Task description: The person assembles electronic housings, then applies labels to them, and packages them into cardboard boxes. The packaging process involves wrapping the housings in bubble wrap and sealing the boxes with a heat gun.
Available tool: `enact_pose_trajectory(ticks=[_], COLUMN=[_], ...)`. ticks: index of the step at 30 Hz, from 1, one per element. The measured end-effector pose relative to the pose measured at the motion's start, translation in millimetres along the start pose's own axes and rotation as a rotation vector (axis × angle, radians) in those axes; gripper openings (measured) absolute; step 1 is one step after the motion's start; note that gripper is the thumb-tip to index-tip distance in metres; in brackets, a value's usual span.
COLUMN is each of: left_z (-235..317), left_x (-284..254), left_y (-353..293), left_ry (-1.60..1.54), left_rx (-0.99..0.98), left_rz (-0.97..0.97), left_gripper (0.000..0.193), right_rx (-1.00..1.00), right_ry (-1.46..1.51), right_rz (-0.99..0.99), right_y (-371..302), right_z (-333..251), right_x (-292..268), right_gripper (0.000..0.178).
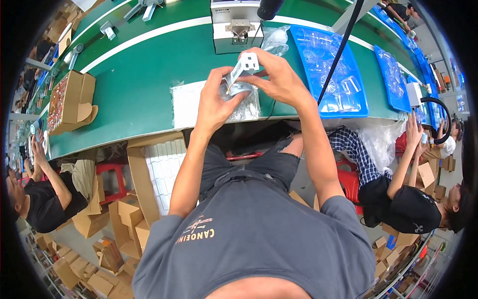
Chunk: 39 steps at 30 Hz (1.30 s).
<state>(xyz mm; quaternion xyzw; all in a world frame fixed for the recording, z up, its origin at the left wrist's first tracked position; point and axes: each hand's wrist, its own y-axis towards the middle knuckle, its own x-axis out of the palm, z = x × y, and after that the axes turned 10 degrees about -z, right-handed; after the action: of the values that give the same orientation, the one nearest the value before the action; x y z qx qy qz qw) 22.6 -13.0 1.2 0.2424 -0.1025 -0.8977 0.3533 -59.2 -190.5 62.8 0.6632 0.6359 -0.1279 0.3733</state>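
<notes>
1. Nearest the camera is the grey shirt, soft cloth with a small print.
2. The table is smooth, green and flat, crossed by pale stripes.
3. Below its edge, a carton of stiff brown cardboard holds rows of slim white boxes.
4. To the right, a blue tray, shallow and glossy, carries clear cups; they look thin, rigid and easily scratched.
5. At the far side stands a pale, boxy machine with a metal fixture on its front.
6. Left of centre, the film lies on the table, clear, shiny and crinkled.
7. The left hand is clamped on the lower left side of the white piece, fingers curled, thumb across the front.
8. The right hand is closed on its upper right side, thumb against fingers.
9. The white piece is between both hands, raised above the film. Its end is blocky with dark square openings; a rounder, clear-looking part sits below. It should handle as light and stiff, perhaps slippery; the flat white sides seem the best hold, sparing the clear part, probably more fragile.
</notes>
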Motion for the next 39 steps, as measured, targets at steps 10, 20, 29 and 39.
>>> enact_pose_trajectory(ticks=[10,20,29,39], left_z=[-13,-11,0,-3], left_x=[7,6,8,11], left_y=[0,1,3,-1], left_ry=[-0.206,-0.185,-0.148,-0.03], left_rx=[-0.02,-0.014,-0.03,-0.039], left_rz=[0.019,0.031,0.071,0.085], left_gripper=[0.062,0.06,0.052,0.064], right_rx=[-0.037,-0.059,0.013,0.098], right_ry=[-0.128,-0.16,-0.089,-0.005], right_rz=[-0.063,-0.048,0.088,0.33], right_y=[3,6,3,-16], right_z=[-7,-5,-6,-22], right_x=[-4,-3,-2,7], right_gripper=[0.036,0.035,0.036,0.064])
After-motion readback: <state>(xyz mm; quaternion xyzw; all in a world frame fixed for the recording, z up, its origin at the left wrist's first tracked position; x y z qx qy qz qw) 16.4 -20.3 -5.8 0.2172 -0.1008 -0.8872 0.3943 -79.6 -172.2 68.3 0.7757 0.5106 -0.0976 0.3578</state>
